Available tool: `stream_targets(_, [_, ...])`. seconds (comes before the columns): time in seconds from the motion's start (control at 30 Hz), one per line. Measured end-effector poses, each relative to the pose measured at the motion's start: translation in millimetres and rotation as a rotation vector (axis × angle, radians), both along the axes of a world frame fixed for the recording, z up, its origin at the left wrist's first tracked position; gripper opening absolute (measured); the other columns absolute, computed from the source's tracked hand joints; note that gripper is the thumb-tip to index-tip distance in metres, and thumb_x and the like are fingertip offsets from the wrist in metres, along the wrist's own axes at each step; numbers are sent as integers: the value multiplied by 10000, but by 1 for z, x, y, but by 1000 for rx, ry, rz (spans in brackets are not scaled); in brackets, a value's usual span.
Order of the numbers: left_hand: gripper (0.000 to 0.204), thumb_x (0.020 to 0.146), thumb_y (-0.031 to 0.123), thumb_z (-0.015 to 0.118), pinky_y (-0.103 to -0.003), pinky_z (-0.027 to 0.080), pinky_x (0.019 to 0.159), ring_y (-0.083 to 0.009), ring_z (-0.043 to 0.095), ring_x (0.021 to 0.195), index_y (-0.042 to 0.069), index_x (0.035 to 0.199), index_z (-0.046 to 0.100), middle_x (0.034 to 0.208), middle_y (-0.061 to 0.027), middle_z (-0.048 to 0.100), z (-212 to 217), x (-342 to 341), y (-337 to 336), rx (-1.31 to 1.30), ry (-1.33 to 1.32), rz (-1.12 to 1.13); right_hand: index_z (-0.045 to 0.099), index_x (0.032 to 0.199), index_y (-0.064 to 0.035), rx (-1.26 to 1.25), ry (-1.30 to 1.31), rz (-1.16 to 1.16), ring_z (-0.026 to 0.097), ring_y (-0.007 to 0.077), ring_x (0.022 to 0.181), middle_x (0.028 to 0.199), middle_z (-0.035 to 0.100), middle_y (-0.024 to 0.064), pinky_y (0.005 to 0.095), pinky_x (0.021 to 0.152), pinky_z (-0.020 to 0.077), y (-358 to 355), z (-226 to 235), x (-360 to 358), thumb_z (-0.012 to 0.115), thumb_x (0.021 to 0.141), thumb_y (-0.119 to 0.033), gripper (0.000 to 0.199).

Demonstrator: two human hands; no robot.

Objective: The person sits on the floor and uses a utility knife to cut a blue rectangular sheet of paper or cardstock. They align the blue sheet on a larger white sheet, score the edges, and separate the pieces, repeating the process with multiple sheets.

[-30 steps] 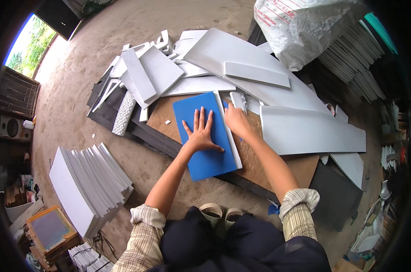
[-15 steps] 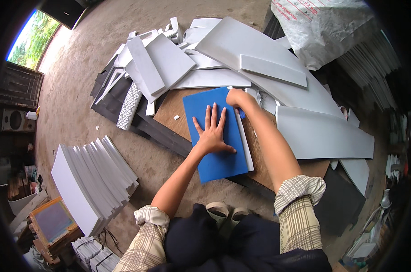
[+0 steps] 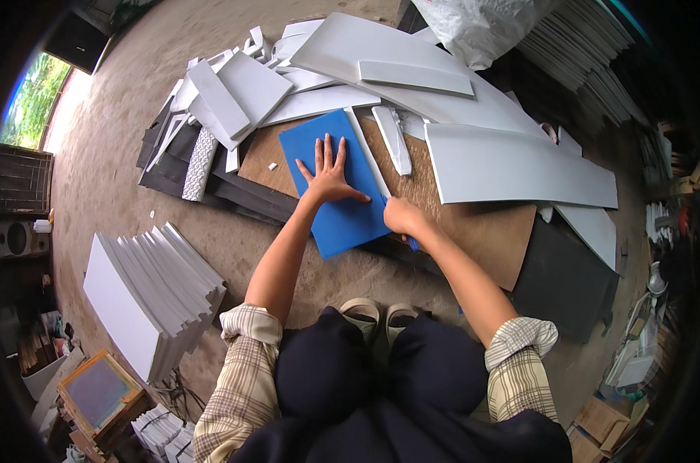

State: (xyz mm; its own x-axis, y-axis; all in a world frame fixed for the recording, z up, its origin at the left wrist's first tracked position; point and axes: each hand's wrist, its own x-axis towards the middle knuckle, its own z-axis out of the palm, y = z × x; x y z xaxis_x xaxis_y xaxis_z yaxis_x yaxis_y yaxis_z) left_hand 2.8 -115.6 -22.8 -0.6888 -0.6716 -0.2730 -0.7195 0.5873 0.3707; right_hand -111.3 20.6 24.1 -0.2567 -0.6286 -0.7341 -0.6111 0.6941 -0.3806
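A flat blue rectangular board [image 3: 342, 231] lies at an angle on a brown wooden board [image 3: 481, 239]. My left hand [image 3: 331, 179] is spread flat on top of it, fingers apart. Beside the lower right corner of the blue board, my right hand [image 3: 404, 216] is closed around a blue-handled cutter knife [image 3: 413, 244]; its blade is mostly hidden by the hand. Along the blue board's right edge shows a narrow white strip of foam sheet [image 3: 371, 154], reaching down to the right hand.
White foam offcuts [image 3: 250, 85] and a large white sheet [image 3: 520, 166] surround the wooden board. A patterned white piece [image 3: 200, 164] lies at left. Stacked white panels [image 3: 149, 297] stand near left, above a framed screen [image 3: 97, 392]. A white plastic sack [image 3: 481, 27] is at far right.
My right hand has drawn the knife down along the blue board's right edge, from the top corner to the bottom. My left hand stays pressed on the board. The view has shifted.
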Motion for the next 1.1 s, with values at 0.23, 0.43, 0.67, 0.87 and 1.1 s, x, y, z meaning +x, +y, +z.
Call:
stream_targets(0.23, [1439, 327, 653, 758, -680, -125, 912, -286, -206, 1329, 156, 1416, -40, 1452, -159, -159, 3, -1, 1, 24, -80, -3, 476, 982, 70, -169, 72, -10, 565, 461, 889, 893, 595, 291, 528, 793, 445, 78, -13, 18, 401, 868, -151, 260])
stream_targets(0.43, [1438, 330, 649, 759, -688, -120, 907, -295, -193, 1332, 157, 1416, -44, 1453, -164, -152, 1, -2, 2, 0, -59, -18, 443, 986, 34, -208, 155, 28, 580, 458, 844, 845, 597, 296, 542, 736, 453, 107, -19, 24, 406, 889, -192, 248])
stream_targets(0.67, [1410, 327, 665, 750, -694, -107, 905, -315, -146, 1342, 143, 1422, 31, 1461, -178, -87, -4, 5, -2, -51, 8, -32, 501, 909, -20, -371, 253, 20, 626, 365, 605, 598, 596, 212, 517, 606, 485, 129, -12, 0, 435, 886, -206, 199])
stream_targets(0.87, [1332, 360, 661, 747, -680, -91, 928, -323, -111, 1348, 145, 1417, 122, 1462, -187, -28, -7, 7, 7, -118, 154, -59, 485, 987, -3, -505, 785, 84, 502, 289, 927, 988, 500, 158, 399, 724, 477, 88, -16, -40, 530, 851, -209, 250])
stream_targets(1.1, [838, 674, 456, 681, -628, 0, 1002, -328, 68, 1347, 142, 1355, 308, 1439, -179, 147, 13, 19, 68, -241, 207, 99, 383, 1192, 20, -787, 58, -127, 495, 352, 1016, 1092, 484, 217, 413, 849, 431, 54, -39, -3, 518, 826, -32, 394])
